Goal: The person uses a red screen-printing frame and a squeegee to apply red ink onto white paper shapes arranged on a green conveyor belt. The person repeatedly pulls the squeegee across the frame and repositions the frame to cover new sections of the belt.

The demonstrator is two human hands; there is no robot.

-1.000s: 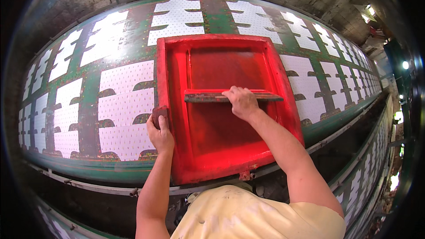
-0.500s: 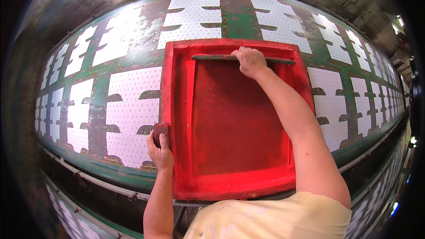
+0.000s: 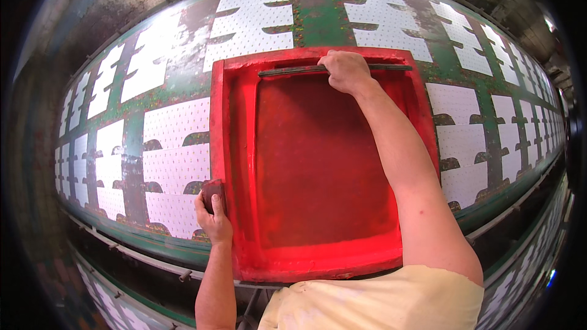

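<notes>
A red screen-printing frame point(image 3: 219, 128) lies flat on the long printing table, its inner mesh point(image 3: 324, 165) coated in red ink. At the mesh's far end, a dark squeegee point(image 3: 391, 68) stretches across the frame. My right hand point(image 3: 346, 72) is closed over the squeegee's middle, with the arm reaching across the mesh's right side. Beside the frame's left edge, my left hand point(image 3: 214, 217) grips a dark reddish-brown block point(image 3: 213, 194), the thumb laid on its face. Whether the block is fixed to the frame I cannot tell.
Several white fabric pieces point(image 3: 177, 165) with small printed motifs lie in two rows along the green table point(image 3: 318, 12). A metal rail point(image 3: 147, 264) runs along its near edge. Another table with white pieces point(image 3: 110, 296) shows at lower left.
The squeegee's right end has swung slightly away from me, with my right hand still on it. The view has shifted a little; my left hand keeps its grip on the block.
</notes>
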